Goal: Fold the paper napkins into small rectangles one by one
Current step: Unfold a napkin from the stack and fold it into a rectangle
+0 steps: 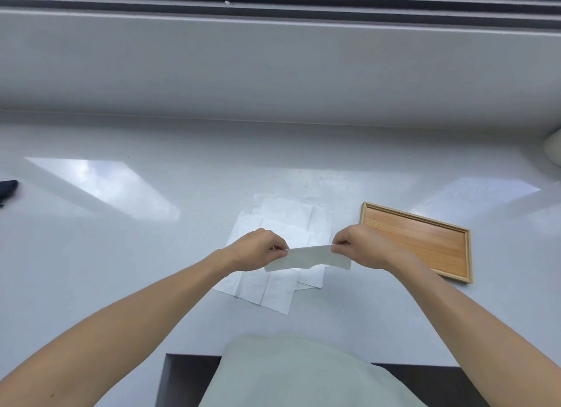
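A white paper napkin (309, 258), folded into a long strip, hangs in the air above the table. My left hand (258, 248) pinches its left end and my right hand (361, 245) pinches its right end, so the strip is stretched between them. Beneath the hands lie several unfolded white napkins (267, 288) with crease lines, overlapping each other on the white table (121, 254).
A shallow wooden tray (422, 239) with a raised rim lies right of the napkins, close to my right hand. A dark object (7, 189) is at the left edge. A white rounded thing (552, 148) is at the far right. A window sill runs behind the table.
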